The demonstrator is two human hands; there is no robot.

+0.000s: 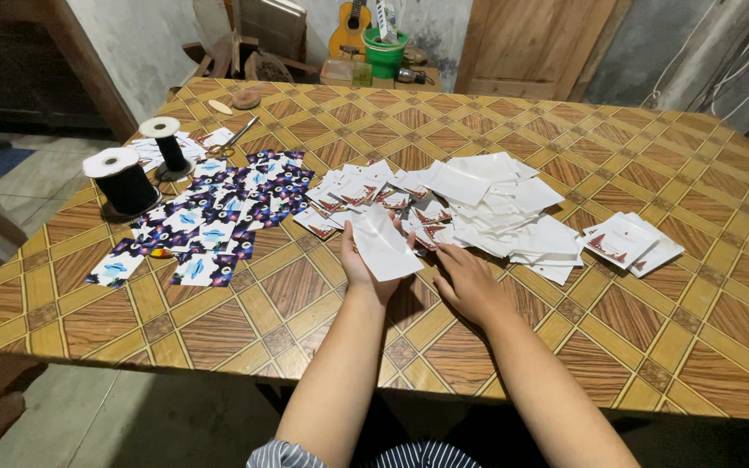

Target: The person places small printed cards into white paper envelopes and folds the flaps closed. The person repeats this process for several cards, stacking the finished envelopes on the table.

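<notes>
On the left part of the worktop (218,338) stand two black spools (123,180) beside dark printed cards (218,221). Near the middle, the left hand (366,260) holds a white card (383,245). Just right, the right hand (470,282) rests flat, fingers spread, near the white card pile (504,208).

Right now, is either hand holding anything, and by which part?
The left hand holds a white card by its lower left edge. The right hand holds nothing, resting on the table.

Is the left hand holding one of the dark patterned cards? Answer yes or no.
No: the left hand holds a plain white card, while the dark patterned cards lie on the table to its left.
</notes>
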